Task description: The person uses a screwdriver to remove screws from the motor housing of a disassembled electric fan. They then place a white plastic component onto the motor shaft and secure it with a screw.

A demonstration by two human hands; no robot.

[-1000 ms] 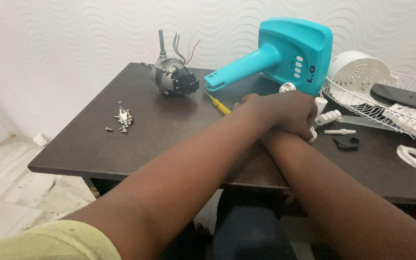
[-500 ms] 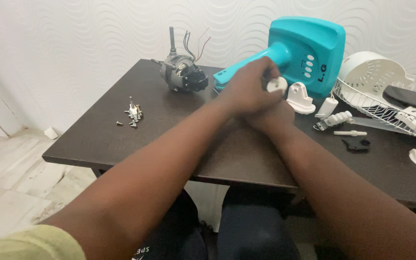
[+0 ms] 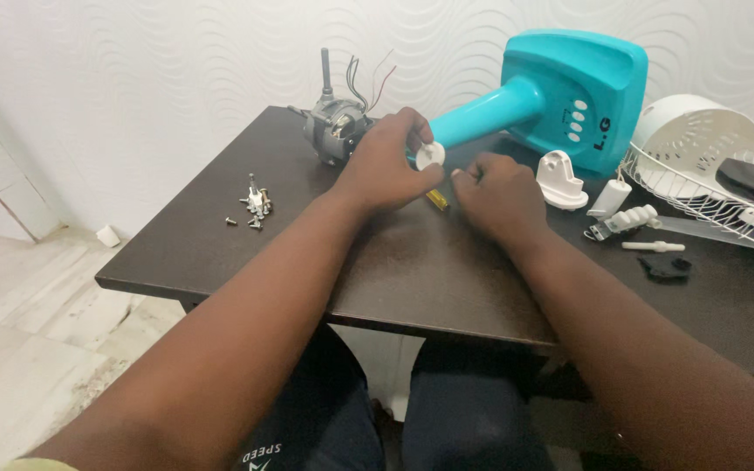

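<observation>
My left hand (image 3: 387,166) pinches a small round white plastic cap (image 3: 429,155) between thumb and fingers, close to the neck of a turquoise fan stand (image 3: 560,96) lying on its side. My right hand (image 3: 499,196) rests on the dark table (image 3: 377,270) just right of the cap, fingers curled, over a yellow-handled screwdriver (image 3: 436,201) that it partly hides. A grey fan motor (image 3: 335,131) with loose wires stands behind my left hand.
A small pile of screws (image 3: 255,208) lies at the left of the table. On the right are a white bracket (image 3: 562,181), a white capacitor (image 3: 611,199), a white pin (image 3: 653,247), a black piece (image 3: 665,267), a wire fan grille (image 3: 717,205) and a white housing (image 3: 695,131).
My hands, clasped together a second ago, have parted. The left hand now holds the white cap up by the stand's neck and the right has dropped to the table.
</observation>
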